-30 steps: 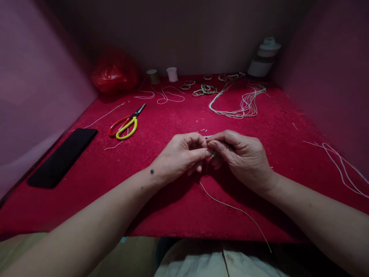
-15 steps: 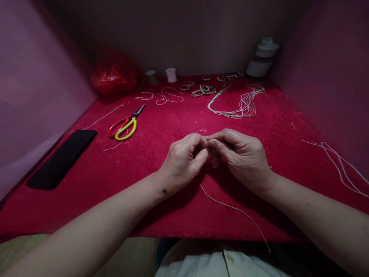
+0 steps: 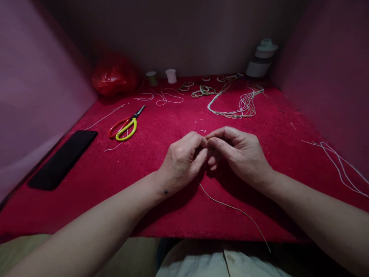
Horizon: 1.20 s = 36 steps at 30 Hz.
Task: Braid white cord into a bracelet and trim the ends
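Note:
My left hand and my right hand meet fingertip to fingertip over the middle of the red felt table. Both are closed in a pinch on a small piece of cord work that the fingers hide. A thin pale cord trails from under the hands toward me and off the table's front edge.
Scissors with a red and a yellow handle lie to the left, a black phone beyond them. Loose cords, finished bracelets, two small spools, a red bag and a white container sit at the back. More cords lie at the right.
My left hand has rolled inward and its fingers have curled tighter; the small green and red bit seen between the fingertips is now hidden. Both hands rose slightly.

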{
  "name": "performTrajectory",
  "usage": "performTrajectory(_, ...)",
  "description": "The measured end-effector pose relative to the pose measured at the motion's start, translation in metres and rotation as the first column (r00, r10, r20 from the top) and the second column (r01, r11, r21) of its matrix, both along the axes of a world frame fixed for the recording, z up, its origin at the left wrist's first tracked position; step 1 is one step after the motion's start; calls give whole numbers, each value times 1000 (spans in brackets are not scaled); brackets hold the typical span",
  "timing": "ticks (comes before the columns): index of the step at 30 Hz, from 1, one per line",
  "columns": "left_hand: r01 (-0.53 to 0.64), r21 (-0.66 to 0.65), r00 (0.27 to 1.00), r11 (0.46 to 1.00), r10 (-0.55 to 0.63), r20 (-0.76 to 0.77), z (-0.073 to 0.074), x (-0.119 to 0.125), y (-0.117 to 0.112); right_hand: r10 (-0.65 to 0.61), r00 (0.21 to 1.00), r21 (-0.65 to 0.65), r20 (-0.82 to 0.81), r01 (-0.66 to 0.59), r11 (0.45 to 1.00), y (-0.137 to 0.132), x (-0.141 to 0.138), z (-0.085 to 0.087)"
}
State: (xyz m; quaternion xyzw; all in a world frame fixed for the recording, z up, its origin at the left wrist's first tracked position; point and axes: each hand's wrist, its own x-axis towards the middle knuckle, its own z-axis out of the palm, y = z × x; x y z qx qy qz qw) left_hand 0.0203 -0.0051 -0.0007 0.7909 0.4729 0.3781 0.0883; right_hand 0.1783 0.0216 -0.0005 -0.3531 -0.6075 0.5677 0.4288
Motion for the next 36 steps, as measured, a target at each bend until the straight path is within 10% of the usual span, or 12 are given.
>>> performTrajectory(11, -157, -293, 957, 943, 219, 192, 8, -6, 4, -315, 942, 251, 116, 279, 927, 0, 4, 6)
performTrajectory(15, -160, -311, 947, 937, 235, 221, 9, -4, 3, -255, 935, 353, 247, 159, 922, -3, 3, 2)
performTrajectory(36, -52, -271, 977, 961, 105, 186, 1, -1, 2, -11, 987, -163, 163, 38, 986, -4, -2, 11)
